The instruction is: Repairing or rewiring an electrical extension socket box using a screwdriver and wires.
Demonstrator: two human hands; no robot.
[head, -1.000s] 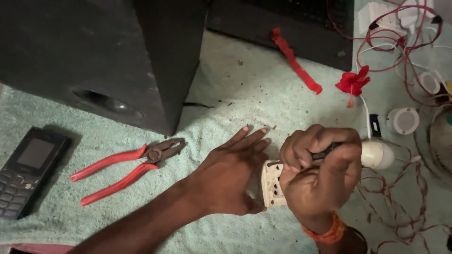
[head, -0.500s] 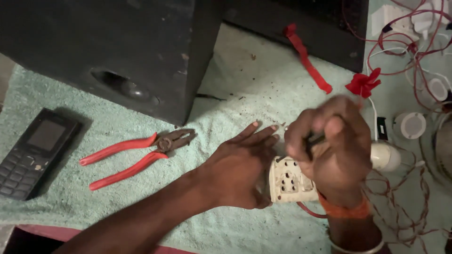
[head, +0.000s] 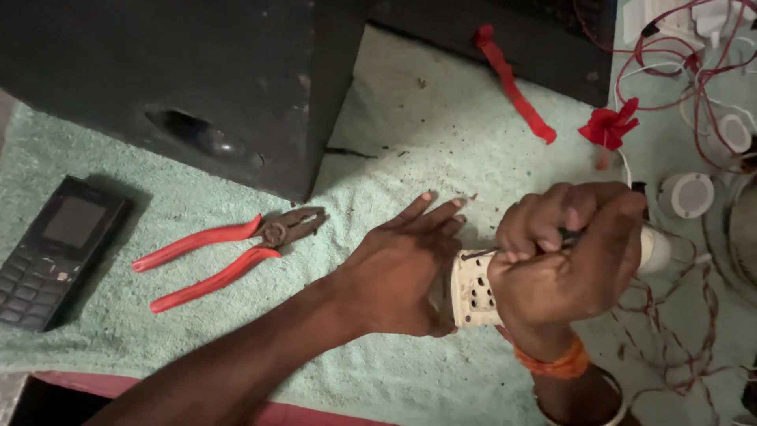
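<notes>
Green towel point(head: 394, 126) unchanged; left hand point(head: 402, 272) still flat; right hand point(head: 564, 252) keeps gripping screwdriver point(head: 489, 253).

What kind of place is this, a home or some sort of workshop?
Most likely a small electrical repair bench. Red-handled pliers lie on a pale green towel, tangled red wires sit at the right edge, and the left hand steadies a white socket plate while the right hand works on it.

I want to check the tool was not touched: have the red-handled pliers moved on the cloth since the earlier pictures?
No. The red-handled pliers lie at the same spot beside the black speaker box; only the camera shifted.
</notes>
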